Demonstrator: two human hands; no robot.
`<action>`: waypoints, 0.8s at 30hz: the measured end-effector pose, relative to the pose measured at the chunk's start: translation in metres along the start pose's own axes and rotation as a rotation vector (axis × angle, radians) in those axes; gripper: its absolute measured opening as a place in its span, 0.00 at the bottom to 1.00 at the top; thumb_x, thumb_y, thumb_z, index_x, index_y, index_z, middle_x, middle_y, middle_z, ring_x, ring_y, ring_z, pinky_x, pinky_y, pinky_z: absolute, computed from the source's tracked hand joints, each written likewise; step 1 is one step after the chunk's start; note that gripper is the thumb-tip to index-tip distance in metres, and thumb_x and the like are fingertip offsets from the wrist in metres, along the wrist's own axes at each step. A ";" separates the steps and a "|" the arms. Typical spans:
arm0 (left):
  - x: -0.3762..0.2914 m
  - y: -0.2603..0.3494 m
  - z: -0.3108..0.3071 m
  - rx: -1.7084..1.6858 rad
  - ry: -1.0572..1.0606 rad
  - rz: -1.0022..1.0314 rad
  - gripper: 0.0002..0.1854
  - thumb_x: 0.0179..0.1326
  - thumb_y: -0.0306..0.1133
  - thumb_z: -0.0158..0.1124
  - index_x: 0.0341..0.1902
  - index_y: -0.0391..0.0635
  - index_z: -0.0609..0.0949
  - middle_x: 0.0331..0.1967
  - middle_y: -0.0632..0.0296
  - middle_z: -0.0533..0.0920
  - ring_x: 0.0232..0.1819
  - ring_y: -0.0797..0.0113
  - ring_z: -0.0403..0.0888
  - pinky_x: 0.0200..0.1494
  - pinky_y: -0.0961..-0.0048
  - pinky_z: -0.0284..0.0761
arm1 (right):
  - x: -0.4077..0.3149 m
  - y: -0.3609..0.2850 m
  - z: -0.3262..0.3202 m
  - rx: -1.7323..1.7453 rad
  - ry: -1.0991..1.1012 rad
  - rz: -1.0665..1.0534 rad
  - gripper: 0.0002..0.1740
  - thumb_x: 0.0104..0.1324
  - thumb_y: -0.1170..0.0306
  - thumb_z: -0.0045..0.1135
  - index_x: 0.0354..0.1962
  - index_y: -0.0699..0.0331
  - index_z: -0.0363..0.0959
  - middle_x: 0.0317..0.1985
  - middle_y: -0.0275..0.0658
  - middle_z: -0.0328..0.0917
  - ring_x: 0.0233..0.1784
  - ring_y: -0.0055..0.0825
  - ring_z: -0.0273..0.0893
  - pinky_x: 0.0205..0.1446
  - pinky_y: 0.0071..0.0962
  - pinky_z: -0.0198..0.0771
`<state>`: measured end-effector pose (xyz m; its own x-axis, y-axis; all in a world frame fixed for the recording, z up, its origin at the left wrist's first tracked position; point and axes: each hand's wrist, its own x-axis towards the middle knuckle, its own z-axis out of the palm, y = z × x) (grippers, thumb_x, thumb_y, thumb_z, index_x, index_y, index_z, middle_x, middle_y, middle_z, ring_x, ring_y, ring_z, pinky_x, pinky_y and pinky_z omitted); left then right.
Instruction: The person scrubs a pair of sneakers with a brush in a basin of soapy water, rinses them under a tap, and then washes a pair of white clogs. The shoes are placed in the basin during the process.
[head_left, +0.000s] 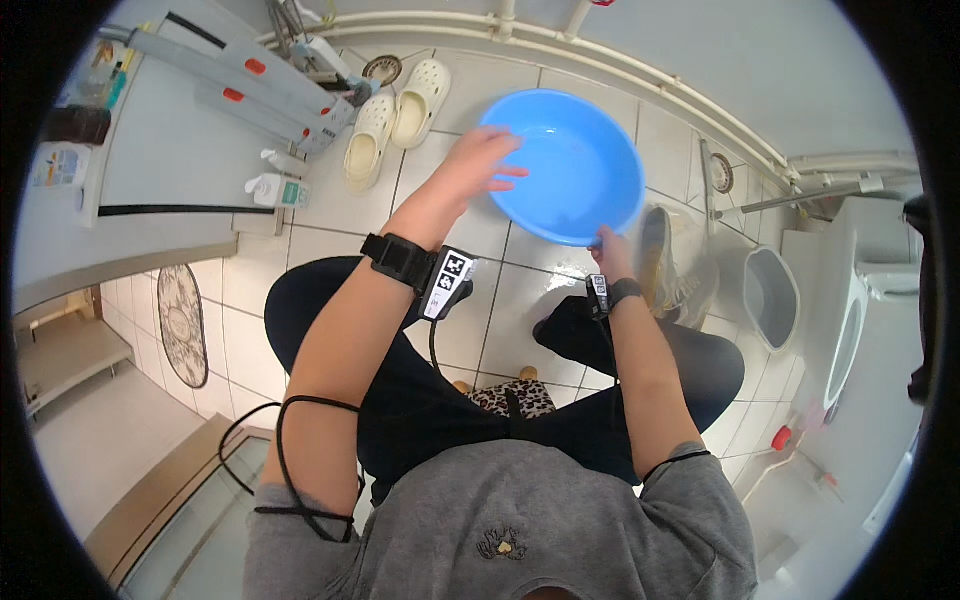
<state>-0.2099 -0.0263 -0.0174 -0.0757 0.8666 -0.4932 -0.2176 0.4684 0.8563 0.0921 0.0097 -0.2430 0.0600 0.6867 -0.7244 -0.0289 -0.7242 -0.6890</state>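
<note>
A round blue plastic basin (574, 161) is in front of me over the tiled floor, with no water plainly visible inside. My right hand (611, 247) grips its near right rim, the thumb over the edge. At the basin's left side is my left hand (487, 161), slightly blurred, its fingers spread over the rim and nothing held in them. Whether those fingers touch the basin I cannot tell. Black straps hold a small device (448, 281) on my left wrist and another device (598, 295) on my right.
Cream clogs (394, 124) stand left of the basin, near a white pump bottle (277, 190). To the right are a clear plastic bag (686, 262) and a grey bin (772, 300). Pipes (600, 56) run along the wall. I sit on a leopard-print stool (517, 397). The floor (559, 281) looks wet.
</note>
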 end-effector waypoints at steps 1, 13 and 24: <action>-0.001 0.007 0.002 0.009 -0.036 0.015 0.35 0.62 0.43 0.59 0.66 0.32 0.64 0.56 0.52 0.75 0.49 0.59 0.82 0.47 0.69 0.79 | 0.003 0.002 -0.001 0.004 -0.017 0.009 0.09 0.60 0.70 0.54 0.33 0.68 0.69 0.23 0.40 0.72 0.19 0.27 0.71 0.16 0.21 0.60; 0.015 0.040 -0.008 0.097 -0.072 0.025 0.35 0.63 0.43 0.58 0.66 0.30 0.65 0.57 0.50 0.75 0.49 0.62 0.82 0.47 0.69 0.78 | 0.037 0.022 0.016 0.124 0.166 0.114 0.07 0.59 0.74 0.53 0.26 0.70 0.67 0.21 0.43 0.68 0.16 0.30 0.64 0.15 0.29 0.57; 0.024 0.021 -0.030 -0.007 -0.078 0.049 0.30 0.66 0.44 0.58 0.65 0.38 0.69 0.55 0.55 0.77 0.48 0.65 0.81 0.47 0.70 0.76 | 0.040 -0.069 0.017 -0.450 0.182 0.038 0.23 0.61 0.62 0.56 0.49 0.70 0.72 0.39 0.43 0.73 0.40 0.37 0.70 0.38 0.38 0.69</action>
<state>-0.2459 -0.0011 -0.0159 -0.0104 0.8992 -0.4375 -0.2220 0.4245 0.8778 0.0798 0.0881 -0.2248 0.2421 0.6662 -0.7054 0.3970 -0.7314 -0.5545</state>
